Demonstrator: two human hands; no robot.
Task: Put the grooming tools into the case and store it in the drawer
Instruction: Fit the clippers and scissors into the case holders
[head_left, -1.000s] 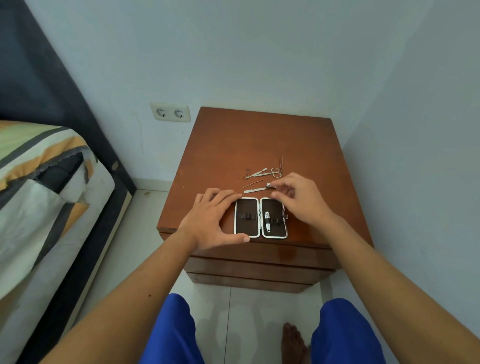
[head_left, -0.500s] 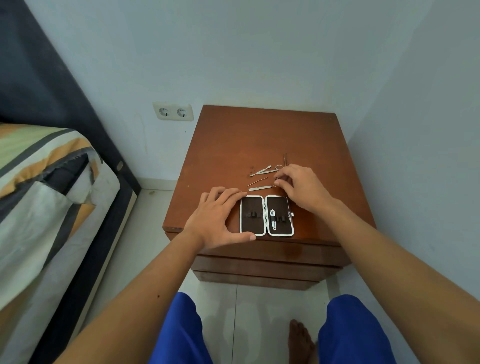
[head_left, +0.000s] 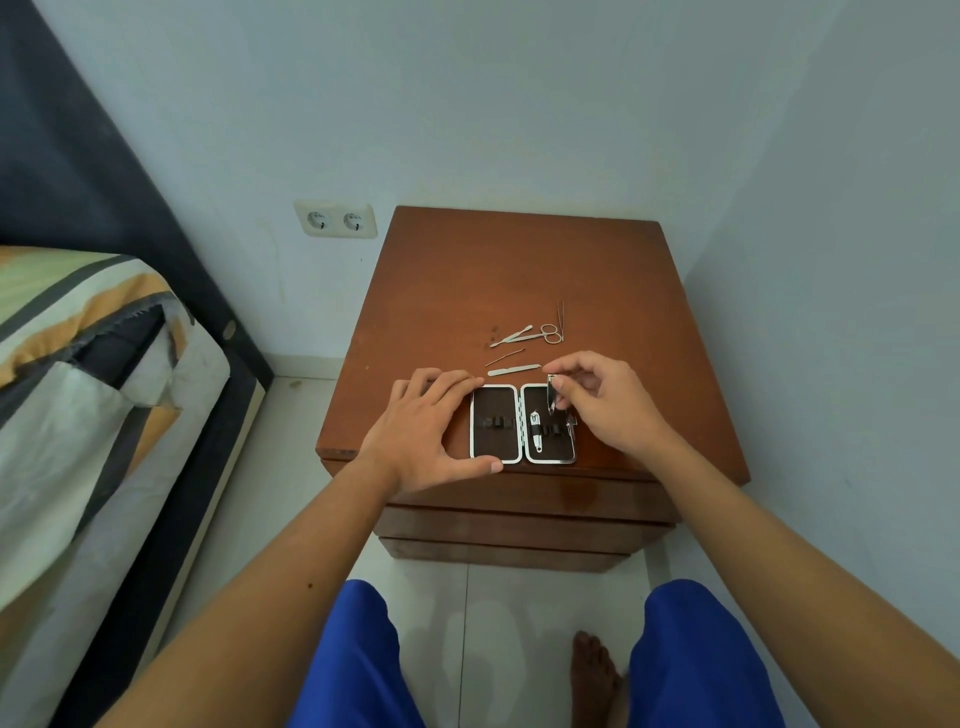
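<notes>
**Second tool goes toward the case**

The risk here is a slip: the small metal tool (head_left: 551, 396) is thin and pinched only at its top, so it could twist and miss the elastic loops, or drop onto the surface (head_left: 519, 270). The open case (head_left: 522, 423) could also shift if the left hand (head_left: 423, 434) eases off.

The right hand (head_left: 605, 400) has its grip nearly shut, thumb and fingertips holding the tool above the case's right half, beside a clipper (head_left: 535, 430) already seated. The left hand lies spread, bracing the case's left edge. Scissors (head_left: 545, 335) and a file (head_left: 513, 370) wait beyond.
</notes>
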